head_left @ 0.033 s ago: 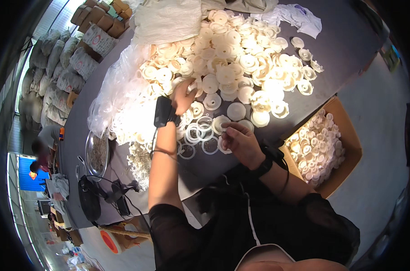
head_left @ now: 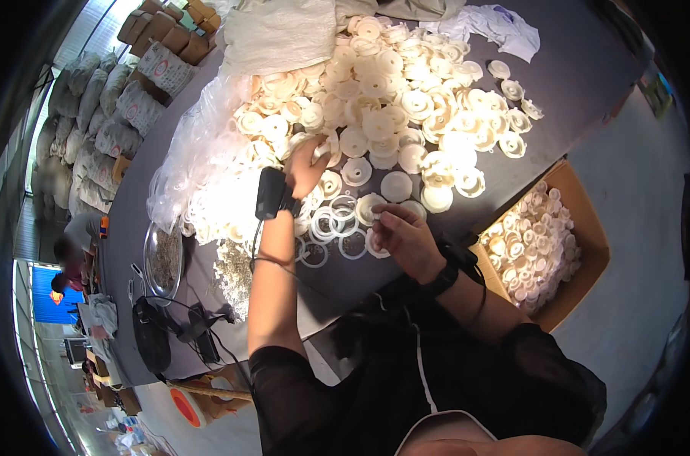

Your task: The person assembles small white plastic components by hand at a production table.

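Note:
My left hand (head_left: 305,169) reaches to the near edge of a large heap of round cream plastic caps (head_left: 375,83). Its fingers and thumb curve round one cap (head_left: 327,148) there. Close to my body, my right hand (head_left: 408,242) is closed in a pinch, thumb against forefinger. A small pale thing shows at those fingertips, too little of it to name. Just left of that hand lie several thin white rings (head_left: 328,222), overlapping on the dark tabletop. Loose cream caps (head_left: 396,186) lie between the rings and the heap.
A cardboard box (head_left: 586,262) full of small white parts stands off the table's right side. To the left are a metal tray (head_left: 165,262) of small pieces, a clear plastic bag (head_left: 200,152), tiny parts (head_left: 235,273) and black cables (head_left: 200,323). Stacked sacks (head_left: 94,114) rise beyond.
My left forearm and wrist have shifted very slightly to the left. The right hand keeps its pinch in the same place.

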### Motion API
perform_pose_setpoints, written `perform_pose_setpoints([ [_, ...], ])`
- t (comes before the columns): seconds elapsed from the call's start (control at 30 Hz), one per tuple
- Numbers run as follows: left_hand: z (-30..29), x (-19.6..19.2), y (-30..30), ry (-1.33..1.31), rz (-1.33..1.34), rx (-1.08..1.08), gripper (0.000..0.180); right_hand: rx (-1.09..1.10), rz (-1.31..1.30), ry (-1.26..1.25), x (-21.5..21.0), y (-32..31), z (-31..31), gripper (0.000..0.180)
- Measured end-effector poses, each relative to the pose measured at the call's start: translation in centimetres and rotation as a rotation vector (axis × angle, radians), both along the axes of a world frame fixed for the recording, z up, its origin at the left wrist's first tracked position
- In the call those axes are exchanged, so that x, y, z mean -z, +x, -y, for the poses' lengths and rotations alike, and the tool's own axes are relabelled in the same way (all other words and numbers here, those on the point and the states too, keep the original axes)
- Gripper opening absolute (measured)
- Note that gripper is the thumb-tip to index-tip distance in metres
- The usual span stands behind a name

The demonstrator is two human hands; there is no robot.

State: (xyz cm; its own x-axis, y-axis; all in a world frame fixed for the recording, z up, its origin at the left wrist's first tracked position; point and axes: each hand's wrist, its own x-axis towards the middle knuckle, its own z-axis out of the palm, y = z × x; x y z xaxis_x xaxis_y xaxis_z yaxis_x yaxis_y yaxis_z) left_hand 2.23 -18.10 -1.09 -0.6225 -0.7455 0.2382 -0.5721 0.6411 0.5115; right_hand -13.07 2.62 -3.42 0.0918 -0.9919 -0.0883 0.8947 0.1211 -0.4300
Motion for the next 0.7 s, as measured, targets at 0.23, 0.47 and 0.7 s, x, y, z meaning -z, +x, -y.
perform_pose_setpoints([
  [0.23, -5.2, -1.2, 1.7, -0.005, 0.015, 0.096, 0.032, 0.061, 0.015, 0.017, -0.1, -0.4, 0.1, 0.019],
  [0.47, -2.3, -1.6, 1.5, -0.016, -0.243, -0.159, 0.035, 0.054, -0.026, 0.024, -0.7, -0.3, -0.9, 0.020],
  [0.7, 6.7, -2.1, 2.4, -0.182, 0.002, -0.486, 0.076, -0.028, -0.082, 0.067, -0.7, -0.7, -3.0, 0.021],
])
